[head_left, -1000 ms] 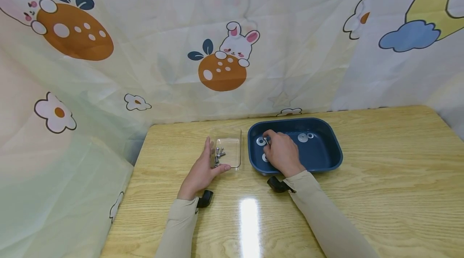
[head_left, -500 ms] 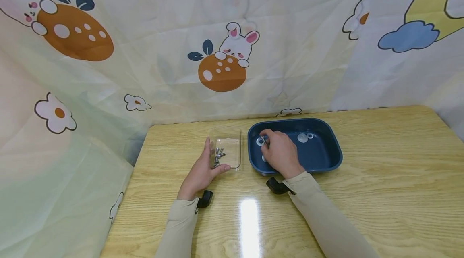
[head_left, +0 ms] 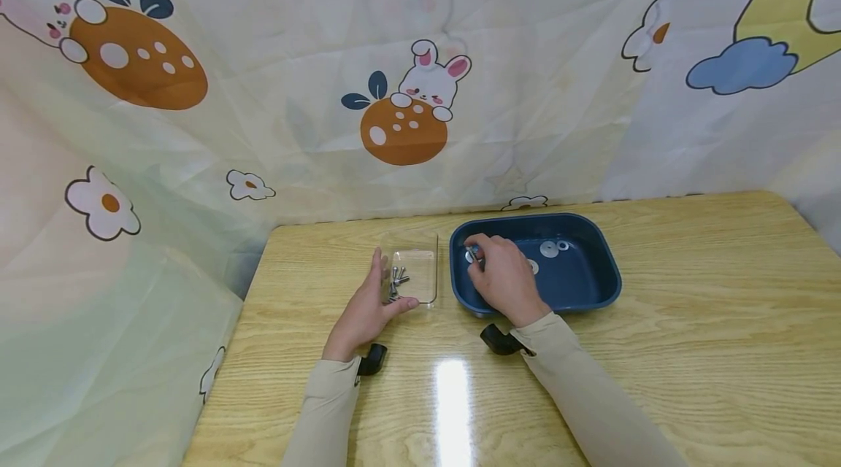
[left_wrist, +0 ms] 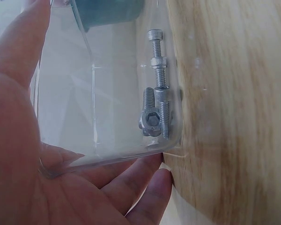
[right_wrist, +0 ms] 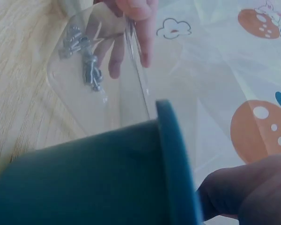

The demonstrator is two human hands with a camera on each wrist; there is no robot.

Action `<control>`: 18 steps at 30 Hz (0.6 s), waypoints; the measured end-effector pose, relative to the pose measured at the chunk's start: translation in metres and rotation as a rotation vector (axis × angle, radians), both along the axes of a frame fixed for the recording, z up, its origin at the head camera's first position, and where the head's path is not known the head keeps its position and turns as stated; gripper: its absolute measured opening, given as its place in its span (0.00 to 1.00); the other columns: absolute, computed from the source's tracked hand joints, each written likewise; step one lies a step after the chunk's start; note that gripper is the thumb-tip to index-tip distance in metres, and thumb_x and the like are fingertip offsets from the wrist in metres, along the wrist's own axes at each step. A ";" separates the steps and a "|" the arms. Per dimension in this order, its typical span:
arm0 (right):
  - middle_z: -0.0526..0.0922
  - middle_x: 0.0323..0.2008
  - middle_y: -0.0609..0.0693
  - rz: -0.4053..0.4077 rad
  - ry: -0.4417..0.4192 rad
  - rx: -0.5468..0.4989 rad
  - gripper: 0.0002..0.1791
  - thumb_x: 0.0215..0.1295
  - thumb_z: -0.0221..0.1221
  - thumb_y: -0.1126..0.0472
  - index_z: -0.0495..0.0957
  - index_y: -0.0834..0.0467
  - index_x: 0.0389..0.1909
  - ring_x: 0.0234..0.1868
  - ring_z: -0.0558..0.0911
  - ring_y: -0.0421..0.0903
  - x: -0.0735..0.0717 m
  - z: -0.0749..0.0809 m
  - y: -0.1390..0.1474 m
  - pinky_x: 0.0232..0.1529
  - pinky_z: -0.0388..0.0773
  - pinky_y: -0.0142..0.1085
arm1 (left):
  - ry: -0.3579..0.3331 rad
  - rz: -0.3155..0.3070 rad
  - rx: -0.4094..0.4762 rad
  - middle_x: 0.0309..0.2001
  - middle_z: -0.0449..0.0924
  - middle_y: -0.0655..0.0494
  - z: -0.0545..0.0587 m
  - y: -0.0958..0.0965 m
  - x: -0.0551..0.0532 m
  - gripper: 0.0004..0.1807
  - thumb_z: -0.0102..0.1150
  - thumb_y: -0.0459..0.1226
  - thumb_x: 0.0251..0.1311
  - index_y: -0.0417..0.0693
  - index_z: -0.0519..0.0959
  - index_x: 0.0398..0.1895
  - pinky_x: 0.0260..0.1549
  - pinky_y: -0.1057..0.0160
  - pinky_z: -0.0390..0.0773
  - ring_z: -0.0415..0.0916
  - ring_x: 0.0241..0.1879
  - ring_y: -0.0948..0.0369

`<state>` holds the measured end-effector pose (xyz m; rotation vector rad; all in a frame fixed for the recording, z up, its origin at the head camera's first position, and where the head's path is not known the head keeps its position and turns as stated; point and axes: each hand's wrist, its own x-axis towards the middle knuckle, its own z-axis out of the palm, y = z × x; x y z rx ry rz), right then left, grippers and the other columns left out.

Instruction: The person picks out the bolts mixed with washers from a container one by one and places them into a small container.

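On the table stands a clear plastic box [head_left: 423, 268] with several silver socket-head bolts [head_left: 397, 277] in its left part. My left hand [head_left: 368, 310] rests against the box's left and front sides, fingers and thumb outstretched; the left wrist view shows the bolts [left_wrist: 159, 75] through the clear wall. Right of it is a dark blue tray [head_left: 578, 284]. Inside the tray my right hand [head_left: 509, 277] pinches a small silver bolt [head_left: 474, 254] between thumb and fingers. Its far end is too small to make out. The right wrist view shows the tray's outer wall [right_wrist: 98, 178], which hides the fingertips.
Flat silver washers lie in the tray: a large one [head_left: 548, 249], a small one [head_left: 563, 246], one beside the right hand [head_left: 534, 266] and one partly hidden at the left [head_left: 469, 257]. A printed cloth [head_left: 558, 124] hangs behind the wooden table [head_left: 690, 292].
My right hand has shifted slightly left in the tray with the bolt, uncovering a washer on its right and hiding one near the front left. The left hand and the box have not moved.
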<state>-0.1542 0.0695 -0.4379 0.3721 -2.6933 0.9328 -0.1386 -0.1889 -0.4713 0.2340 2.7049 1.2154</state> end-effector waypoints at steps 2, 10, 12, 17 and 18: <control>0.78 0.30 0.49 0.006 0.004 -0.005 0.17 0.60 0.62 0.69 0.84 0.58 0.50 0.27 0.71 0.46 0.001 0.001 -0.001 0.26 0.70 0.40 | 0.000 -0.001 0.001 0.80 0.46 0.48 0.000 0.000 0.000 0.66 0.71 0.53 0.58 0.51 0.28 0.81 0.70 0.43 0.58 0.54 0.75 0.48; 0.80 0.31 0.50 0.027 0.036 -0.006 0.15 0.60 0.63 0.69 0.84 0.58 0.49 0.26 0.71 0.45 0.001 -0.001 -0.005 0.24 0.69 0.38 | -0.004 0.003 0.012 0.80 0.46 0.49 -0.001 0.000 0.000 0.67 0.71 0.54 0.57 0.53 0.28 0.82 0.69 0.43 0.58 0.54 0.75 0.48; 0.80 0.31 0.50 0.031 0.037 -0.007 0.15 0.60 0.63 0.69 0.84 0.58 0.49 0.26 0.72 0.45 0.002 -0.001 -0.006 0.25 0.69 0.38 | -0.005 0.005 0.018 0.80 0.46 0.49 -0.001 0.000 0.000 0.67 0.71 0.54 0.57 0.53 0.28 0.82 0.69 0.43 0.58 0.54 0.75 0.48; 0.80 0.32 0.50 0.045 0.029 -0.014 0.15 0.60 0.63 0.69 0.84 0.57 0.49 0.28 0.73 0.46 0.007 0.002 -0.011 0.26 0.70 0.39 | -0.005 0.004 0.022 0.80 0.46 0.48 -0.001 0.000 0.001 0.67 0.71 0.54 0.58 0.53 0.28 0.81 0.69 0.42 0.59 0.54 0.75 0.48; 0.80 0.32 0.50 0.049 0.030 -0.017 0.16 0.60 0.63 0.69 0.84 0.57 0.49 0.28 0.73 0.46 0.007 0.002 -0.012 0.26 0.70 0.39 | -0.004 0.003 0.020 0.80 0.46 0.48 -0.001 0.000 0.001 0.66 0.71 0.53 0.58 0.53 0.28 0.81 0.69 0.42 0.59 0.54 0.75 0.48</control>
